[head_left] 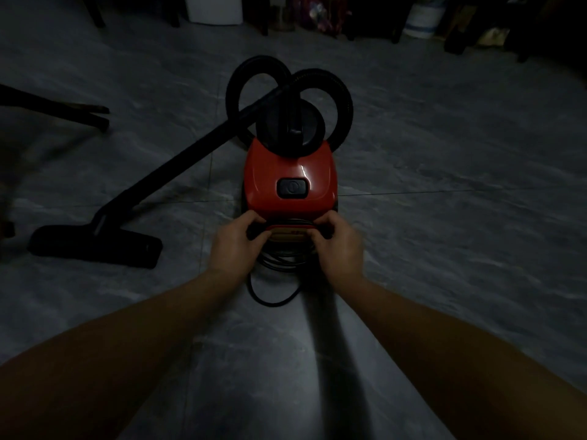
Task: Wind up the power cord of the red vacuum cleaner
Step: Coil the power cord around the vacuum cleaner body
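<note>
The red vacuum cleaner [290,179] stands on the grey tiled floor in the middle of the dim view, its black switch on top. Its black power cord [275,265] lies in several loops against the near end of the body, with one loose loop trailing on the floor toward me. My left hand [236,242] grips the cord loops at the left rear corner of the vacuum. My right hand [336,246] grips them at the right rear corner. Both hands have curled fingers around the black strands.
The black hose [336,90] curls in two loops behind the vacuum. A black wand runs left down to the floor nozzle [95,249]. A dark furniture leg [57,112] juts in at the left. Chair legs and white containers [422,20] line the far edge.
</note>
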